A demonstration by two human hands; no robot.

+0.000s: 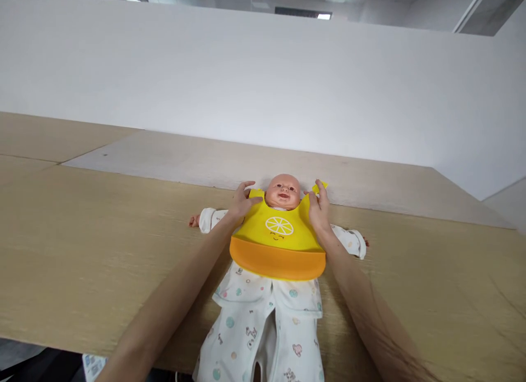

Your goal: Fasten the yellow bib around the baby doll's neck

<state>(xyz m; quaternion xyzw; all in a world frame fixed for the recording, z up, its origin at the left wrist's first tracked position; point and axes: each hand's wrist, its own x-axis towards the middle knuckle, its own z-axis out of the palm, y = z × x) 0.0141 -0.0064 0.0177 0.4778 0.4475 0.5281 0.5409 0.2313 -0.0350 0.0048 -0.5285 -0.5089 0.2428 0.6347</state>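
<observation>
A baby doll [282, 191] in white patterned pyjamas lies face up on a light wooden table [82, 245], arms spread. A yellow silicone bib [278, 234] with an orange crumb pocket and a lemon-slice print covers its chest. My left hand [242, 201] pinches the bib's left neck strap beside the doll's head. My right hand [318, 206] holds the right neck strap, whose yellow tip pokes up past my fingers. Both forearms reach in from the bottom edge on either side of the doll.
A white partition wall [263, 80] stands behind the table. The doll's legs [263, 338] hang over the near table edge. A paler board [172, 157] lies flat behind the doll. Something small and patterned [92, 365] shows below the table edge at the lower left.
</observation>
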